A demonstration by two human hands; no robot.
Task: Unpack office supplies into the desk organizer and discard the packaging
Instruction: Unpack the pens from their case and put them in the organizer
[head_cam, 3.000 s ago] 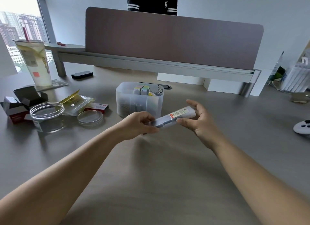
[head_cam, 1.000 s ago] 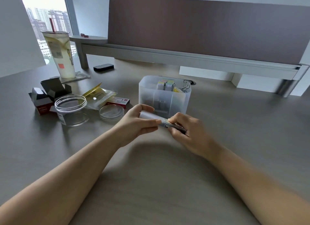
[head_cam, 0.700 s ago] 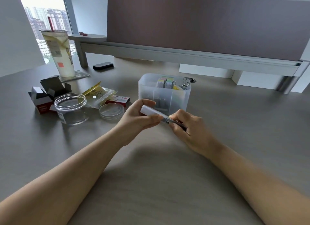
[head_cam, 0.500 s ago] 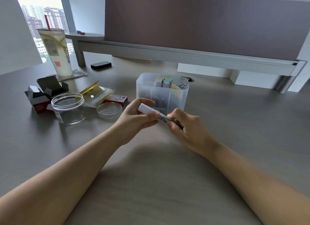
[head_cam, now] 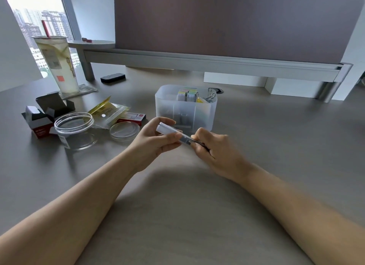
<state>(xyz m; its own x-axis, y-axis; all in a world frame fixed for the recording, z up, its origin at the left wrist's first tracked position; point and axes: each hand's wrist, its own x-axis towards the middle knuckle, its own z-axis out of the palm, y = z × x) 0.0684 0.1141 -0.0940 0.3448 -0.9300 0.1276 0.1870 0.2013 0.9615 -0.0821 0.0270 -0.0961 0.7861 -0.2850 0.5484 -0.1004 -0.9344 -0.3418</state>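
At frame centre, the left hand (head_cam: 152,140) grips a slim white package (head_cam: 173,133); the right hand (head_cam: 215,150) pinches its dark end, before the organizer (head_cam: 185,108) on the worktop (head_cam: 276,136).

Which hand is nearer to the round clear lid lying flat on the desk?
Left. The left hand grips the slim package just right of the clear lid. The right hand pinches the package's other end, farther right.

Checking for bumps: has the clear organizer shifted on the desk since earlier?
No. The organizer sits at the same spot beside the desk's cable hole; only the camera moved.
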